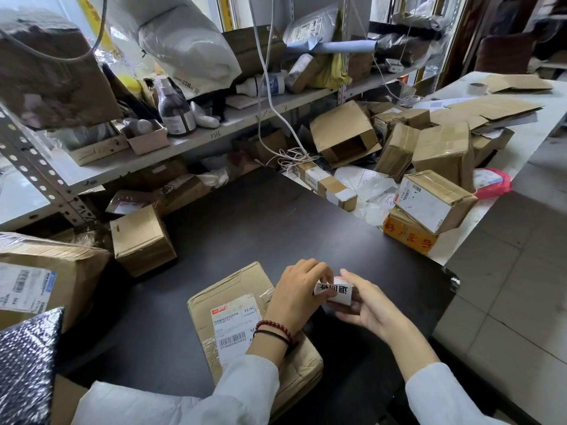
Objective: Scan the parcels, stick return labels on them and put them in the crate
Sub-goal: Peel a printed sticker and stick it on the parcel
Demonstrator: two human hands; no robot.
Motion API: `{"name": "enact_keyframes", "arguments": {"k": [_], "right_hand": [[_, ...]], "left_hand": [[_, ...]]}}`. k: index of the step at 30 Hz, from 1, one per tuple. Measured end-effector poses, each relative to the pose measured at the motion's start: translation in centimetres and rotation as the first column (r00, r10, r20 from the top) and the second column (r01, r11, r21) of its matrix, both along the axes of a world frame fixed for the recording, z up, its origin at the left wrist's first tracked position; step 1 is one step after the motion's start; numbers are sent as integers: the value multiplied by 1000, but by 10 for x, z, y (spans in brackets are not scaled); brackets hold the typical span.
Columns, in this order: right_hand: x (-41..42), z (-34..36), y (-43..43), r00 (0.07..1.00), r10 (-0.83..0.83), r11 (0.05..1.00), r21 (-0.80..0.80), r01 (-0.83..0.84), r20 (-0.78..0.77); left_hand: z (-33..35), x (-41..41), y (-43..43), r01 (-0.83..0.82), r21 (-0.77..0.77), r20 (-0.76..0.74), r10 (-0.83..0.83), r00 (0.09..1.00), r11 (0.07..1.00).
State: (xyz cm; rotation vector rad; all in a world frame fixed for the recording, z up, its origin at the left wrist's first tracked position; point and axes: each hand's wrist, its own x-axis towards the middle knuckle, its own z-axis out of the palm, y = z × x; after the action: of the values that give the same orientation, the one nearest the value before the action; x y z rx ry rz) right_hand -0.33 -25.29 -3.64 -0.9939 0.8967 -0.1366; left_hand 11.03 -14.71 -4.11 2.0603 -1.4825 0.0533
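L hand & R hand both pinch the return label between them; parcel lies under L wrist.

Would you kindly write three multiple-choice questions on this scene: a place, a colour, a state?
1. The parcel under the left forearm lies on: A a shelf B the dark table C the floor
2. What colour are the bracelet beads? A red B green C white
3. What is the return label state? A stuck on the parcel B crumpled C held between both hands
Answers: 1 B, it lies flat there; 2 A, red beads ring the left wrist; 3 C, left hand and right hand pinch it.
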Motion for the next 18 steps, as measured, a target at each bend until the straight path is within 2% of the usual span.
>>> {"name": "enact_keyframes", "arguments": {"k": [5, 8, 12, 15, 18], "right_hand": [[2, -9, -1, 997, -81, 984, 156, 82, -13], [1, -11, -3, 989, -147, 977, 160, 141, 27], [0, -13, -5, 985, -172, 985, 30, 171, 24], [1, -13, -5, 977, -208, 971, -131, 199, -54], [1, -16, -6, 955, -279, 945, -205, 255, -97]], "left_hand": [[1, 0, 1, 26, 3, -22, -26, 999, 1000], [3, -2, 3, 28, 30, -45, -27, 999, 999], [6, -2, 4, 39, 66, -53, -35, 998, 997], [7, -3, 4, 53, 77, -67, -48, 997, 996], [7, -3, 4, 47, 73, -79, -42, 996, 996]]}}
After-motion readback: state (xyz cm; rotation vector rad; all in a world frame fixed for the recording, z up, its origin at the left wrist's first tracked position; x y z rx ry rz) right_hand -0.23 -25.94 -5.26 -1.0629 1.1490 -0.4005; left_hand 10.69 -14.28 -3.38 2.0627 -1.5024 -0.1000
